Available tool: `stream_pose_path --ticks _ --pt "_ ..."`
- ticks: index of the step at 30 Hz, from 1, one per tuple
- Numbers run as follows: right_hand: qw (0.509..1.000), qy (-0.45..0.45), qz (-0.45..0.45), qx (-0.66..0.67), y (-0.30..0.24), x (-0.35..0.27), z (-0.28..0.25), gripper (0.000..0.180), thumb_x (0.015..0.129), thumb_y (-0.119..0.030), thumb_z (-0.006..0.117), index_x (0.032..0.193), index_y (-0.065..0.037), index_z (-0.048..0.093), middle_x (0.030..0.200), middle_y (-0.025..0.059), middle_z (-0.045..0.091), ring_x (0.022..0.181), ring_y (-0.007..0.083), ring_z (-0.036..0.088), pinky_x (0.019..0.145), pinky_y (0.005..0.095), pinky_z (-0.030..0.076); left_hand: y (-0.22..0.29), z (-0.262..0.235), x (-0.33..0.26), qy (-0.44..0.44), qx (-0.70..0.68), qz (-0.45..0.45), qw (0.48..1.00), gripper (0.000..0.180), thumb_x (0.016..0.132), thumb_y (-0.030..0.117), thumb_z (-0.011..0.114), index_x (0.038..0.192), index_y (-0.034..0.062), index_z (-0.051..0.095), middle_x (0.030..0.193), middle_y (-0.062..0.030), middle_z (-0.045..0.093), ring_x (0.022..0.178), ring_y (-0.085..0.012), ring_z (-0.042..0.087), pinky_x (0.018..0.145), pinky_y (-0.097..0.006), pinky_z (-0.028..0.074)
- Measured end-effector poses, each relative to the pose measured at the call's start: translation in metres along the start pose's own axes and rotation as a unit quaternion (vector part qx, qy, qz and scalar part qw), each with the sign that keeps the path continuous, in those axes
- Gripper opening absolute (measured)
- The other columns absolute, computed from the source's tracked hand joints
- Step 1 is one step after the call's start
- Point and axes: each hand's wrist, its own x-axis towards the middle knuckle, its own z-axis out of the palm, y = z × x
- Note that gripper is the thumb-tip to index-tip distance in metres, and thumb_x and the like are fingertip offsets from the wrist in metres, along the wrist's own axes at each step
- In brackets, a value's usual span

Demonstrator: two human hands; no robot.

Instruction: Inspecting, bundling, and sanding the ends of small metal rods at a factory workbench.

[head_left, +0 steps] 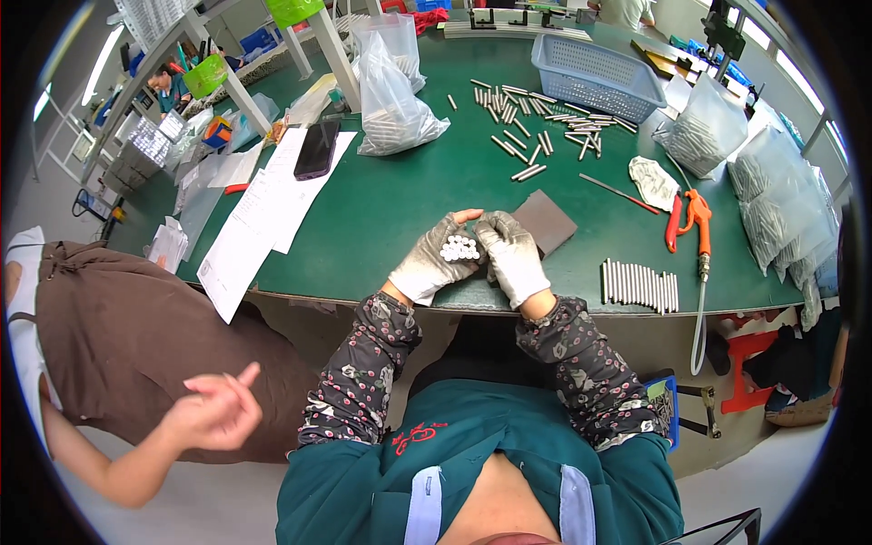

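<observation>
My left hand [427,260], in a worn grey-white glove with bare fingertips, is wrapped round a bundle of metal pins [460,248], whose round bright ends face up toward me. Close against the bundle's right side is my right hand [510,254], gloved too, with its fingers curled in. What lies between those fingers is hidden. Just beyond the right hand a flat dark grey-brown block [546,222] rests on the green table. To its right, near the table's front edge, a neat row of metal pins [639,287] lies side by side.
Loose pins [518,113] are scattered before a blue plastic basket [598,77]. An orange air gun [698,218], a file [619,193] and a white rag [654,183] lie right. Bags of pins [772,200] line the right edge. A phone [316,150] lies on papers. Another person's hand [218,411] is at left.
</observation>
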Motion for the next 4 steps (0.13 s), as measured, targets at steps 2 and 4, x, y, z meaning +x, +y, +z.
stream_pose_path --ticks 2,4 --pt "1.0 -0.001 -0.002 -0.006 0.0004 0.0 -0.0005 0.02 0.086 -0.023 0.053 0.095 -0.005 0.055 0.062 0.0001 0.05 0.041 0.0057 0.04 0.035 0.0188 0.031 -0.0004 -0.0007 0.0003 0.0 0.042 0.004 0.999 0.068 0.065 -0.006 0.066 0.126 0.0086 0.04 0.088 0.004 0.052 0.081 -0.0056 0.049 0.076 -0.019 0.042" --pt "1.0 -0.001 -0.003 -0.007 0.002 0.0004 -0.0006 0.021 0.086 -0.024 0.053 0.095 -0.005 0.056 0.062 0.0 0.05 0.041 0.0058 0.041 0.035 0.0189 0.032 -0.0026 -0.0017 0.0011 -0.001 0.058 0.008 0.998 0.068 0.066 -0.005 0.066 0.127 0.009 0.039 0.088 0.0041 0.052 0.081 -0.0055 0.049 0.076 -0.019 0.042"
